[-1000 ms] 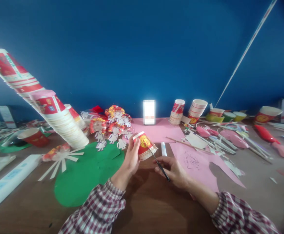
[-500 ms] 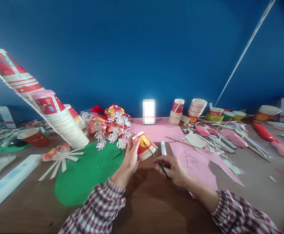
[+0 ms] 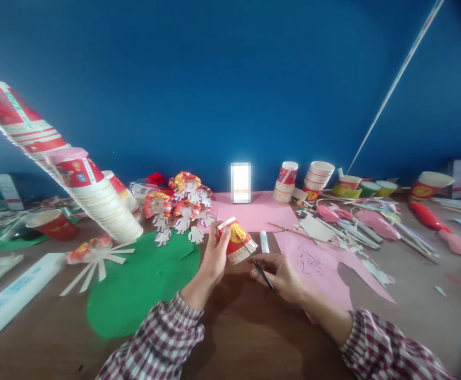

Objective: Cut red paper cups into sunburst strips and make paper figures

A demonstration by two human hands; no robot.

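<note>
Tilted red cup (image 3: 237,238) is clasped by its L side in the grip of the L hand (image 3: 215,257) above the worktop (image 3: 246,338), far-L of the R hand (image 3: 288,277), which pinches a thin dark tool (image 3: 262,275) w/ long axis pointing far-L at the cup.

Left fingers (image 3: 213,236) partly hidden behind cup (image 3: 237,238); sleeves (image 3: 157,338) cropped.

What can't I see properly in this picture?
In the head view:
Back of the red-and-yellow paper cup: hidden by its front and the left hand.
Kind of slim black tool in the right hand: too small and blurred.
Top of the leaning red-and-white paper cup stack: cut by the left edge.
Marks on the flat pink paper: too blurred to read.
</note>
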